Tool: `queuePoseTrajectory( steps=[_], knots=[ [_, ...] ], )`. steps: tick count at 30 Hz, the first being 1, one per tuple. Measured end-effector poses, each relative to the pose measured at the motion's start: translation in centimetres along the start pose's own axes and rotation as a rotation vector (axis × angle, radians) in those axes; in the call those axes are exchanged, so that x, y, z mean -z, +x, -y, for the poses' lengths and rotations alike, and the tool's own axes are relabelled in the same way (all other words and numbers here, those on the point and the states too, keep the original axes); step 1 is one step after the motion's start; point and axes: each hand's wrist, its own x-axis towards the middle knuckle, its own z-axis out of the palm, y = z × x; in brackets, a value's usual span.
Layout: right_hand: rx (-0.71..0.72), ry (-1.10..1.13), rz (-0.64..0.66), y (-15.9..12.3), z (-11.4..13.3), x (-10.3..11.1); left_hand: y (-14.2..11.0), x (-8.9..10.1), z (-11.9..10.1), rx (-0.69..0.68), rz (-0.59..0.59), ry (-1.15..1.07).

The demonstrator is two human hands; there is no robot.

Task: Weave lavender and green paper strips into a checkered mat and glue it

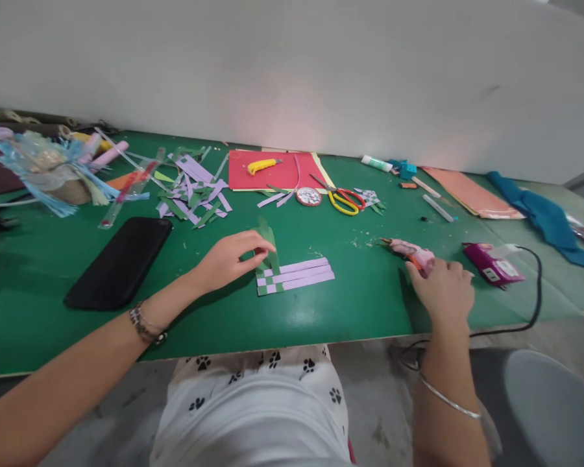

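Observation:
My left hand [236, 259] pinches a green paper strip [271, 256] between thumb and forefinger, at the upper left of a small woven piece. That woven mat [271, 283] crosses green strips with lilac paper strips [306, 274], whose loose ends point right on the table. Over to the right, my right hand [445, 292] is closed around the back of a pink hot glue gun [411, 250] lying on the table. Its nozzle points left, towards the mat but apart from it. The palm hides the gun's handle.
A black phone [119, 263] lies left of the mat. Behind are loose paper strips [194, 188], a yellow cutter [263, 166] on red paper [238, 175], and scissors [345, 200]. A purple power strip [492, 264] with a black cord sits at the right.

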Motion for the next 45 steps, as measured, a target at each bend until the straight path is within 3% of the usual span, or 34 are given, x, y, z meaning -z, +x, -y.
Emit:
queuePoseTrajectory(
  steps=[3, 8, 14, 21, 29, 40, 45],
  knots=[
    [0.059, 0.115, -0.086, 0.4, 2.0, 1.5, 0.5, -0.2, 0.3, 0.012, -0.021, -0.011],
    [0.364, 0.536, -0.014, 1.1, 6.6, 3.9, 0.0, -0.4, 1.3, 0.02, -0.058, 0.017],
    [0.512, 0.691, -0.009, 1.4, 9.8, 5.1, -1.1, -0.1, 1.8, -0.027, 0.021, 0.091],
    [0.528, 0.747, 0.005, 0.6, 10.5, 4.8, -1.0, -0.4, 1.9, -0.138, 0.268, 0.157],
    [0.544, 0.839, 0.006, -0.6, 10.8, 4.1, -1.1, -0.6, 1.4, 0.023, 0.47, 0.241],
    [0.508, 0.883, 0.028, -1.4, 10.1, 3.5, -1.5, -0.8, 1.7, 0.012, 0.483, 0.24],
    [0.489, 0.89, 0.037, -1.8, 9.8, 3.3, -1.3, -0.1, 1.4, -0.072, 0.38, 0.206]
  ],
)
